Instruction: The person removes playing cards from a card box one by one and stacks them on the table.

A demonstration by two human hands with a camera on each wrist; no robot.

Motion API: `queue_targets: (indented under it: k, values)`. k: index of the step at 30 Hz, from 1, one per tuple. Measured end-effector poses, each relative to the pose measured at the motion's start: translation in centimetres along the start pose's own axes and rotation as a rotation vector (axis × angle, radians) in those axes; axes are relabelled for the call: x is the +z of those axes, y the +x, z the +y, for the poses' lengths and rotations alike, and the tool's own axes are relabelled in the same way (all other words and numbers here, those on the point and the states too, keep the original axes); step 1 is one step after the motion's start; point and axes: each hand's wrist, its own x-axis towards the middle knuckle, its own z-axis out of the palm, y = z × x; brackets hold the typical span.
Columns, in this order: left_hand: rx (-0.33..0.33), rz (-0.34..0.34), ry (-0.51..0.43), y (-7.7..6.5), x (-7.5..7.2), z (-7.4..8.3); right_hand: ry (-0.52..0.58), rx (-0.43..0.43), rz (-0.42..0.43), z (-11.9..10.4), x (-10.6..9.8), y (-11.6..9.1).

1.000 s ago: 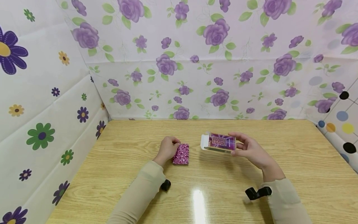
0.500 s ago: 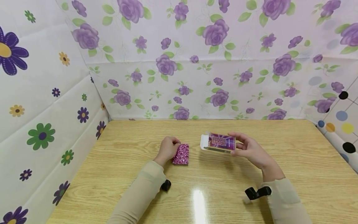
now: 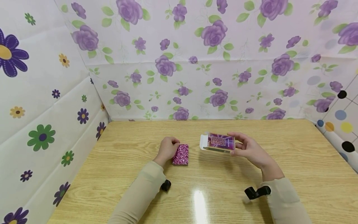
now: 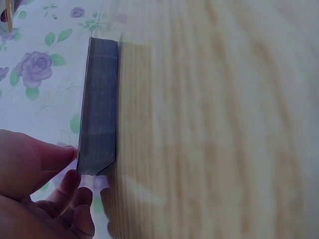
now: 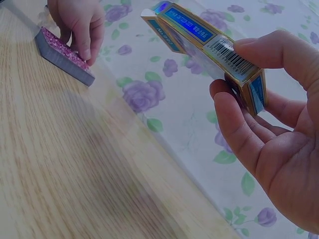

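Note:
A deck of playing cards (image 3: 181, 154) with magenta and white patterned backs lies on the wooden table. My left hand (image 3: 168, 148) is at its far left corner, thumb and forefinger pinching the edge. From the left wrist, the deck's dark stacked side (image 4: 99, 104) shows with the fingertips at one corner. To the right, my right hand (image 3: 249, 149) holds a purple card box (image 3: 221, 142) above the table by its closed end, thumb on one side and fingers on the other. Its white flap (image 3: 204, 141) stands open toward the deck. A barcode (image 5: 229, 56) faces the right wrist camera.
The wooden table (image 3: 134, 137) runs back to a wall covered in purple-rose cloth (image 3: 165, 65). Flower-printed cloth (image 3: 56, 105) stands along the left, dotted cloth (image 3: 339, 124) along the right. A black wrist mount (image 3: 257, 192) hangs off the right sleeve.

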Motion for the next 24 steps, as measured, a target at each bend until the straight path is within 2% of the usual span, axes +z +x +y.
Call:
queue_targets:
  k: [12,20,24]
  values:
    - [-0.014,0.014,-0.035,-0.2,-0.3,0.2,0.003,-0.002,0.004,-0.1,0.1,0.0]
    - [-0.066,0.015,-0.095,-0.7,-0.7,0.9,0.009,-0.007,0.004,-0.2,0.1,-0.1]
    - [-0.065,0.026,-0.119,-1.0,-0.9,1.3,0.003,-0.006,0.009,-0.2,0.0,-0.1]
